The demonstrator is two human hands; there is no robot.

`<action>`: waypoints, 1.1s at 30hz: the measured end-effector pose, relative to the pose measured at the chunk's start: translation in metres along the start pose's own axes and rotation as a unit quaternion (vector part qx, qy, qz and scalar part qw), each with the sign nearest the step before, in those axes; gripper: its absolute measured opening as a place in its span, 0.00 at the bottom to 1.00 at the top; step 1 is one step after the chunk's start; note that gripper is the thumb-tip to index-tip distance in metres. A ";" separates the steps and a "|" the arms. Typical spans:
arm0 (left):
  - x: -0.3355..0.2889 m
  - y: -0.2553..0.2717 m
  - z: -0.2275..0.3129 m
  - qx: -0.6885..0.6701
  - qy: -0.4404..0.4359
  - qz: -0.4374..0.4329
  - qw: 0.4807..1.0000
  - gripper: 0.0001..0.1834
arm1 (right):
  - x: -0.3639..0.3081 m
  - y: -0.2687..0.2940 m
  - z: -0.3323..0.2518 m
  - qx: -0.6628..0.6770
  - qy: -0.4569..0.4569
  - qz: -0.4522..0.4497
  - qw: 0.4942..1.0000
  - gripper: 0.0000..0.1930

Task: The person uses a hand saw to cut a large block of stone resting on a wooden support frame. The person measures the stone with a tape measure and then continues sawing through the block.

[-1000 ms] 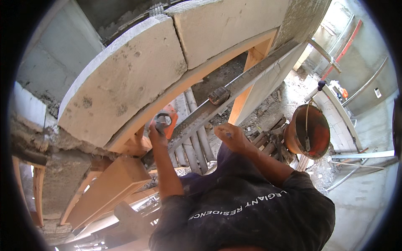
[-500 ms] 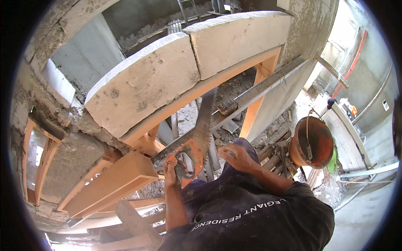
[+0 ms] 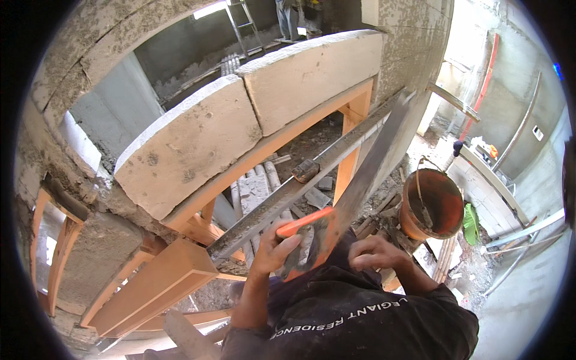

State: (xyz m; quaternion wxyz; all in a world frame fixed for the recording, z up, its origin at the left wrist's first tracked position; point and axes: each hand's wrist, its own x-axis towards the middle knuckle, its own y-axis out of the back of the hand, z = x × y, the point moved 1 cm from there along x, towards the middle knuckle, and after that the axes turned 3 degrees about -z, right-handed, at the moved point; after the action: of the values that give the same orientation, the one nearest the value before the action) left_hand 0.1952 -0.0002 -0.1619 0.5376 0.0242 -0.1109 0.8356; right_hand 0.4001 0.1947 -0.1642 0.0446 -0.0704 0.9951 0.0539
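My left hand [image 3: 273, 249] is closed round the orange and grey handle of a handsaw [image 3: 367, 177]. The long blade slants up to the right, its tip over the far end of a mortar-stained straight bar [image 3: 273, 207]. Beside the handle, on its right, my right hand [image 3: 377, 252] is held in a loose fist, with nothing visible in it. A small dark block [image 3: 306, 170] rests on the bar. Beyond the bar, two pale curved blocks [image 3: 192, 144] sit side by side on a wooden frame [image 3: 270, 144].
An orange bucket [image 3: 410, 210] with a wire handle stands right of my right hand, near a green leaf [image 3: 471, 225]. A wooden box-shaped beam [image 3: 159, 285] lies at lower left. Rubble covers the ground. A ladder [image 3: 245, 27] and a person's legs [image 3: 286, 21] show at the back.
The saw has swung from pointing away to pointing up and right, its handle turning in my left hand. My right hand has moved right and curled more tightly. The view has shifted slightly.
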 end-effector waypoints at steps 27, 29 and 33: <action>0.110 -0.098 0.045 0.125 -0.258 0.102 0.953 0.27 | 0.013 0.055 -0.150 -0.593 0.093 0.291 0.745 0.38; 0.116 -0.052 0.065 0.408 -0.276 0.126 0.861 0.28 | -0.004 0.061 -0.170 -0.612 -0.008 0.296 0.733 0.38; 0.143 0.087 0.150 0.652 -0.374 0.326 0.574 0.33 | -0.010 0.091 -0.198 -0.668 -0.110 0.352 0.646 0.40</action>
State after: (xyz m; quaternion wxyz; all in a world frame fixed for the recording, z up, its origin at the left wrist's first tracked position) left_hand 0.0447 0.0611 -0.0063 -0.0211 0.6406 0.2720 0.7177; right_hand 0.3804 0.2635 0.0423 0.0725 0.2805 0.6269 0.7232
